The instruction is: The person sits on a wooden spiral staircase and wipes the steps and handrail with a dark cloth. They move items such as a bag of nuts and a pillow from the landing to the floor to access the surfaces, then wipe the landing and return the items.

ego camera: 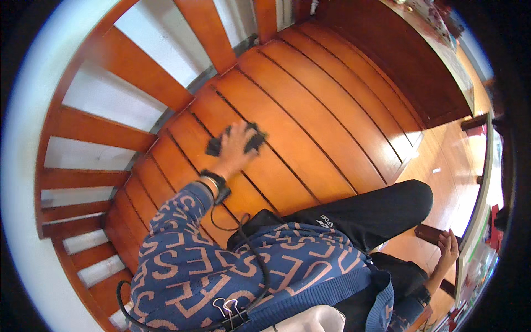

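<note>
Against the orange-brown wooden slatted seat [298,124], my left hand [237,145] lies palm down on a dark cloth-like item [254,139], fingers curled over it. The item is blurred and partly hidden, and its exact kind is hard to tell. A black strap and a light-coloured band circle that wrist, with a black cable [261,265] running near it and across my patterned blue sweater [199,269]. My right hand [448,249] is at the lower right, beside the edge of a table [471,245], fingers slightly apart, with nothing visible in it.
The slatted wooden backrest [145,70] stands at the left in front of a pale wall. A dark wooden side panel [394,54] closes the seat's far end. My black-trousered leg [365,207] extends across the seat's front. Metal binder clips [227,307] hold the cable at my sweater.
</note>
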Demonstrator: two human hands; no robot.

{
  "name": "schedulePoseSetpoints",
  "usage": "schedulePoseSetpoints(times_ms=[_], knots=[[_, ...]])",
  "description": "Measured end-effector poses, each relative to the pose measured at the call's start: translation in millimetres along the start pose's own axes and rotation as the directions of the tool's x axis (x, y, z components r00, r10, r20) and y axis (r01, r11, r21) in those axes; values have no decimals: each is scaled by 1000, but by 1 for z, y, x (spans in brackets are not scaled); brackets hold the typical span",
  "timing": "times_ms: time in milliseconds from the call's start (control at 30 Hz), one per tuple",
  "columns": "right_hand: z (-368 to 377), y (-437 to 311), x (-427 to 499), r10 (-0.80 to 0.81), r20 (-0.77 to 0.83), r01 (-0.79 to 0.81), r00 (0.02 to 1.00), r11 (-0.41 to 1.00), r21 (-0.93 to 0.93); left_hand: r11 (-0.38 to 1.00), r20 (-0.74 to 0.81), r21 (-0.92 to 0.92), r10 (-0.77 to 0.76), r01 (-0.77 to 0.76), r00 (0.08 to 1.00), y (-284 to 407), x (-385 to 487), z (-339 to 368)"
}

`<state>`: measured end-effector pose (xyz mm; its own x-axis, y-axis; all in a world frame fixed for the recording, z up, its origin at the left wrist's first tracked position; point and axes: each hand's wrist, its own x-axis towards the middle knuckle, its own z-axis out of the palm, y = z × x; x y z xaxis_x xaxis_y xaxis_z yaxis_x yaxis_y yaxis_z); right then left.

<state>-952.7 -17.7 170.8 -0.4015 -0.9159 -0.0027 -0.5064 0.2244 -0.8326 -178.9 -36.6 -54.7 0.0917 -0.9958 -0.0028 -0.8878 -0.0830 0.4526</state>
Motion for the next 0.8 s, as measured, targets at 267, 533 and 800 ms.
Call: schedulePoseSetpoints(times_ms=[267, 533, 800], knots=[[49, 0, 68, 48, 122, -38, 991, 996, -84, 937, 382, 33, 310, -348, 870, 107, -88, 23], [31, 23, 74, 166, 173, -139, 971, 978, -158, 999, 31, 14, 38, -38, 999, 26, 1, -15], [15, 25, 21, 275, 164, -249, 947, 955, -164, 930, -244, 136, -302, 341, 921, -93, 133, -57]])
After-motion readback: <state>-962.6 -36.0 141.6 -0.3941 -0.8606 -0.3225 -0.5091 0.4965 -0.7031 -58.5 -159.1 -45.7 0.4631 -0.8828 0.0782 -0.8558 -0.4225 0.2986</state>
